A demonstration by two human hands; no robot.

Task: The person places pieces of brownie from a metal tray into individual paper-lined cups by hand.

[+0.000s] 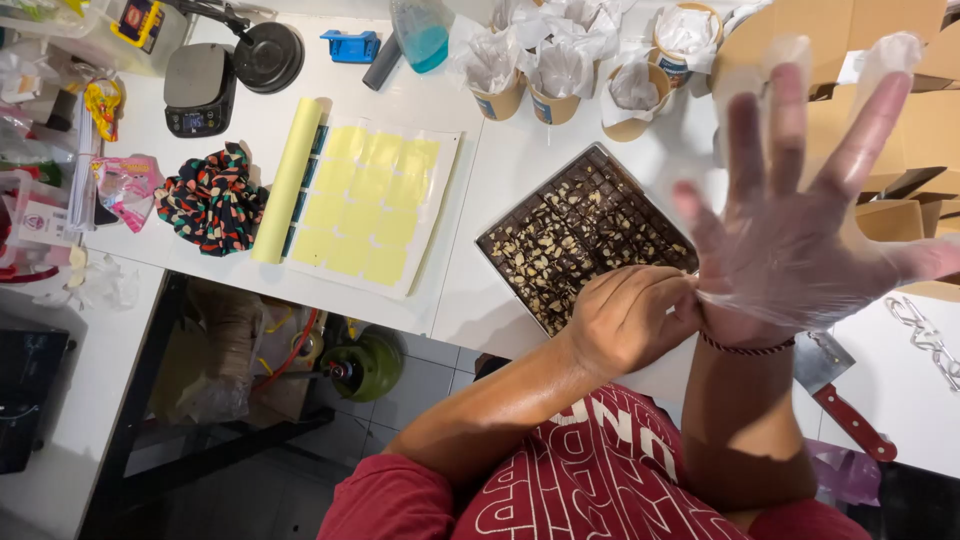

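Thin clear plastic glove (800, 250) covered my right hand (790, 240), fingers spread wide, wrinkled and loose; my left hand (625, 315) pinched its cuff.

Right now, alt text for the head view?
Left hand pulls a clear glove onto the spread right hand at the wrist. Behind them, a tray of cut nut-topped brownies on a white table.
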